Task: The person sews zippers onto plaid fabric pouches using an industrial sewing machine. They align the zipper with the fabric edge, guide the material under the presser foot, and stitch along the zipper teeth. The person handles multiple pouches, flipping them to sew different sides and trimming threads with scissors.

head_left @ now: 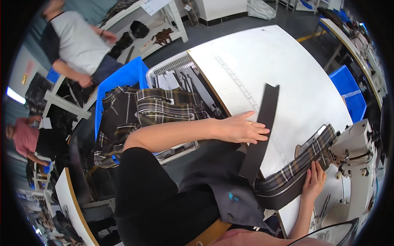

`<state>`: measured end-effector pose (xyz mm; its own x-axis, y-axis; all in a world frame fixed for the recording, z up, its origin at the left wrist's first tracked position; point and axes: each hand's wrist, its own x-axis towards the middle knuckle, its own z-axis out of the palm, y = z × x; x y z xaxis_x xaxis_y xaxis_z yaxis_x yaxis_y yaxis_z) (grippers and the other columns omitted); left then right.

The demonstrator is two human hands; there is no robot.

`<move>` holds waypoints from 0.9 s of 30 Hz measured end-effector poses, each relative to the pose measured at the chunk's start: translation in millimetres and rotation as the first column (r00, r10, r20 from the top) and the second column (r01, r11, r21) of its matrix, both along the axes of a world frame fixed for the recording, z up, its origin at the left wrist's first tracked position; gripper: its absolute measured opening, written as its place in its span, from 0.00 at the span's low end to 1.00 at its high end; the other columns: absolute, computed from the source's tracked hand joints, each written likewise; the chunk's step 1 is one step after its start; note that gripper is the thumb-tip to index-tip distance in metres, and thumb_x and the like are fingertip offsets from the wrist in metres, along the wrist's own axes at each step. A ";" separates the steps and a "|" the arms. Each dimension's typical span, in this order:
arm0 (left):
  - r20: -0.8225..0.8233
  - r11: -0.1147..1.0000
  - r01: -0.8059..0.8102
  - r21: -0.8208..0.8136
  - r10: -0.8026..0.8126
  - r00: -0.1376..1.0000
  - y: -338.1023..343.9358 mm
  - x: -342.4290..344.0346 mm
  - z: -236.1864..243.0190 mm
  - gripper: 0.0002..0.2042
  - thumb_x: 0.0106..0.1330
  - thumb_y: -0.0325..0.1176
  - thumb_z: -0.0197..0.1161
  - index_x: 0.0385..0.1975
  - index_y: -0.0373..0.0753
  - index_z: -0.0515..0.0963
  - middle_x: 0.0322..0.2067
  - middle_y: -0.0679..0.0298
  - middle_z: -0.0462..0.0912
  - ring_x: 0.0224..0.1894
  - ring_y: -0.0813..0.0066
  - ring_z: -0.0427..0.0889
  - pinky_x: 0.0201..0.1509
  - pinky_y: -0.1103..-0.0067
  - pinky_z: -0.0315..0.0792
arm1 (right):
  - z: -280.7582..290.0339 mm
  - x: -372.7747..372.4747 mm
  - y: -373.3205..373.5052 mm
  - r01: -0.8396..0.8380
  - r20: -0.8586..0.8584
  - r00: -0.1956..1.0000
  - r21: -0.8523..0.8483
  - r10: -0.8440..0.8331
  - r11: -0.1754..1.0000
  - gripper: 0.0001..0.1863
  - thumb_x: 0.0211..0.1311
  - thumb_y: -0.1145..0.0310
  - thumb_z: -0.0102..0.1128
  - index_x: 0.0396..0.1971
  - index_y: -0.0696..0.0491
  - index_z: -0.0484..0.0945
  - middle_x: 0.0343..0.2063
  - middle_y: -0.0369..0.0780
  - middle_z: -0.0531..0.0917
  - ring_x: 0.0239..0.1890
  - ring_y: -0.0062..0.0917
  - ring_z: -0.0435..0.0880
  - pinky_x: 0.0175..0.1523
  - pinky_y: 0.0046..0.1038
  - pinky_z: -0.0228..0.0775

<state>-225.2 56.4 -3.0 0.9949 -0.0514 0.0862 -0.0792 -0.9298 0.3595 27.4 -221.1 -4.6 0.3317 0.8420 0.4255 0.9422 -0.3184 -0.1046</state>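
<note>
My left hand (pixel 242 129) reaches across to a long dark strip (pixel 262 135), its fingers stretched out and the tips resting on the strip. The strip lies slantwise over the white table's near edge, its lower end hanging off. At the sewing machine (pixel 351 143), my right hand (pixel 314 180) is closed on a plaid fabric piece (pixel 293 170) with a zipper and a dark band. That piece runs from the machine's needle area down toward my lap. The fingertips are at the dark band, close to the presser foot.
To the left, a blue bin (pixel 119 80) holds plaid pieces (pixel 164 106) with zippers, beside a white basket (pixel 158 69) of strips. The white table (pixel 299 78) has a ruler scale on it. Another blue bin (pixel 349 92) stands beyond it. A person (pixel 82 41) stands at upper left.
</note>
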 end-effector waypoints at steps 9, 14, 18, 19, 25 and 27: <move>0.140 0.752 -0.432 0.498 0.422 0.896 -6.7 52.2 11.2 0.26 0.61 0.56 0.53 0.40 0.35 0.77 0.39 0.51 0.79 0.43 0.65 0.79 0.48 0.69 0.66 | 5.2 -6.5 3.7 -0.018 -0.026 0.999 0.066 0.020 0.998 0.14 0.58 0.74 0.55 0.45 0.58 0.77 0.46 0.43 0.78 0.45 0.36 0.75 0.51 0.32 0.67; 0.085 0.890 -0.073 0.450 0.039 0.996 -13.8 53.2 36.6 0.09 0.60 0.37 0.56 0.29 0.39 0.79 0.31 0.60 0.82 0.36 0.68 0.80 0.42 0.72 0.69 | 7.2 -7.3 3.0 -0.005 -0.050 0.999 0.096 0.010 0.995 0.15 0.55 0.75 0.58 0.44 0.58 0.78 0.45 0.41 0.78 0.43 0.35 0.75 0.49 0.31 0.68; 0.230 0.956 0.273 0.105 -0.291 0.929 20.8 50.9 -1.9 0.16 0.64 0.31 0.52 0.53 0.47 0.72 0.57 0.64 0.70 0.58 0.65 0.71 0.58 0.69 0.67 | 7.3 -7.6 5.5 -0.037 -0.026 0.999 0.142 0.041 0.989 0.15 0.52 0.76 0.60 0.42 0.58 0.79 0.44 0.41 0.78 0.41 0.35 0.75 0.48 0.31 0.68; 0.233 0.969 0.225 0.100 -0.242 0.942 15.7 47.9 -4.1 0.17 0.65 0.31 0.52 0.54 0.47 0.71 0.58 0.64 0.70 0.59 0.64 0.70 0.58 0.68 0.66 | 8.0 -8.1 5.4 -0.035 -0.032 0.999 0.142 0.040 0.989 0.15 0.52 0.76 0.60 0.42 0.58 0.79 0.44 0.42 0.78 0.41 0.35 0.75 0.48 0.31 0.68; 0.266 0.996 -0.059 0.063 0.040 0.963 -46.0 7.6 -10.8 0.19 0.61 0.29 0.50 0.54 0.38 0.70 0.57 0.53 0.69 0.60 0.61 0.68 0.58 0.67 0.66 | 8.3 -7.3 7.4 -0.052 -0.020 0.998 0.131 0.055 0.990 0.15 0.51 0.76 0.60 0.42 0.59 0.78 0.44 0.42 0.78 0.41 0.35 0.75 0.48 0.31 0.69; 0.239 0.980 -0.020 0.200 -0.029 0.971 -68.4 -9.3 -0.2 0.22 0.57 0.27 0.51 0.55 0.36 0.69 0.55 0.46 0.69 0.57 0.56 0.70 0.57 0.70 0.68 | 7.3 -5.4 4.8 -0.038 -0.009 0.999 0.125 0.040 0.991 0.15 0.52 0.76 0.59 0.43 0.58 0.78 0.44 0.42 0.78 0.41 0.36 0.75 0.48 0.31 0.69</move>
